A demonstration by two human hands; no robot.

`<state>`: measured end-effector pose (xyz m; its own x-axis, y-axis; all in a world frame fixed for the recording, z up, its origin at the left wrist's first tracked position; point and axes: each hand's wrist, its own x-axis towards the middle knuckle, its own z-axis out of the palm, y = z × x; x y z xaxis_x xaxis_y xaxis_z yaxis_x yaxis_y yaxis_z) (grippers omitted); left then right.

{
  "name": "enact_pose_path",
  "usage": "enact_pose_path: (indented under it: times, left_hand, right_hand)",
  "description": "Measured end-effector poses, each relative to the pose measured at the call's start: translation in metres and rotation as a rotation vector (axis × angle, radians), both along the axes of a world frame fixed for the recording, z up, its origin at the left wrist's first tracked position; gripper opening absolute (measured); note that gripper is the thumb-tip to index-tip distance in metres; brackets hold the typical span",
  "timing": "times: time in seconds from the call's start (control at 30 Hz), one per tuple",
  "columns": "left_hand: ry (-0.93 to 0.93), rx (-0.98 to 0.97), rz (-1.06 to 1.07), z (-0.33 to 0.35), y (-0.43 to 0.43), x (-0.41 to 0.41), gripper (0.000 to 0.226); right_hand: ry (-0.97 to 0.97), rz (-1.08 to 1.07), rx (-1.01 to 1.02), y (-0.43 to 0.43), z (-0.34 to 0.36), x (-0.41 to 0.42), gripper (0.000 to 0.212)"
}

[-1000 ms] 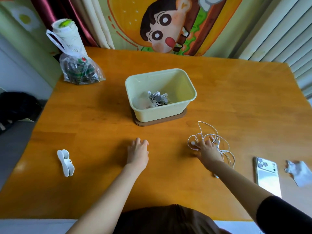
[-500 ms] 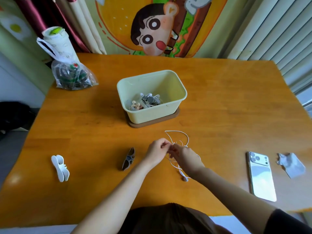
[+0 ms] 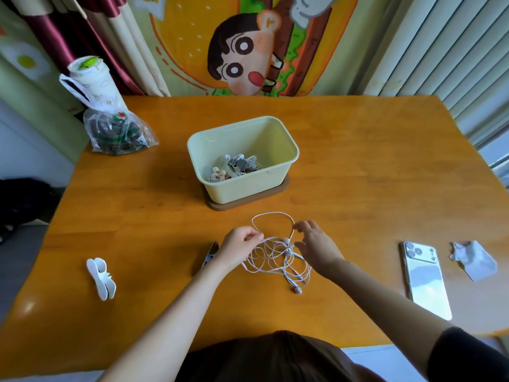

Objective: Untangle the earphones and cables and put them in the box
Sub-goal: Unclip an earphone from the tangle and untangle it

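White tangled earphones [image 3: 275,257] lie in loose loops on the wooden table [image 3: 358,175], one loop arching toward the box. My left hand [image 3: 238,248] pinches the cable at the left side of the tangle. My right hand [image 3: 316,244] pinches the cable at the right of the arch, fingers curled over it. An earbud [image 3: 298,289] lies at the near end of the tangle. The pale yellow box [image 3: 275,186] stands just beyond on a brown lid and holds several wound cables [image 3: 237,166].
A dark winder [image 3: 210,253] lies partly hidden by my left wrist. A white winder [image 3: 101,278] sits at the left, a white phone [image 3: 425,279] and crumpled paper [image 3: 472,259] at the right. A plastic bag [image 3: 115,128] stands at the back left.
My right hand dragged the earphones from the right to the table's middle. My left hand joined it, and both hands have now moved apart, spreading the loops. A dark winder lies where my left hand rested.
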<state>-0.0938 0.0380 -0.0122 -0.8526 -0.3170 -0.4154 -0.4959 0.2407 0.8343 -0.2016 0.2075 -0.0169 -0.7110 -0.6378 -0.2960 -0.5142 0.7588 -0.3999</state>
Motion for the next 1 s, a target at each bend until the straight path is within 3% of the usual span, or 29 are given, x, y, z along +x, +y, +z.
enact_pose_path:
  times: [0.1, 0.23, 0.33, 0.43, 0.57, 0.6, 0.77, 1.0]
  left_hand:
    - [-0.060, -0.173, -0.045, -0.005, -0.006, 0.009, 0.026]
    - [-0.224, -0.430, -0.106, -0.016, -0.014, 0.021, 0.020]
    - [-0.243, -0.594, -0.165, -0.016, -0.015, 0.024, 0.023]
    - [-0.029, -0.394, -0.206, -0.003, -0.001, 0.013, 0.035]
    - [0.095, -0.092, -0.133, 0.015, 0.019, -0.007, 0.013]
    - [0.122, -0.062, -0.100, 0.019, 0.020, -0.011, 0.019]
    - [0.199, -0.095, -0.039, 0.031, 0.002, -0.020, 0.028]
    - [0.131, -0.120, -0.080, 0.039, -0.016, -0.031, 0.036]
  right_hand:
    - [-0.085, 0.063, 0.129, -0.009, -0.008, 0.001, 0.057]
    - [-0.112, 0.070, 0.185, -0.013, -0.020, 0.007, 0.023]
    - [-0.081, 0.079, 0.156, -0.015, -0.019, 0.008, 0.020]
    - [-0.119, 0.043, -0.056, -0.020, 0.001, 0.013, 0.019]
    - [-0.089, 0.058, -0.337, -0.034, 0.050, 0.012, 0.012]
    - [-0.037, 0.041, -0.388, -0.037, 0.064, 0.006, 0.010]
    - [0.224, -0.104, -0.487, -0.040, 0.126, -0.040, 0.013]
    - [0.476, -0.249, -0.687, -0.033, 0.186, -0.069, 0.019]
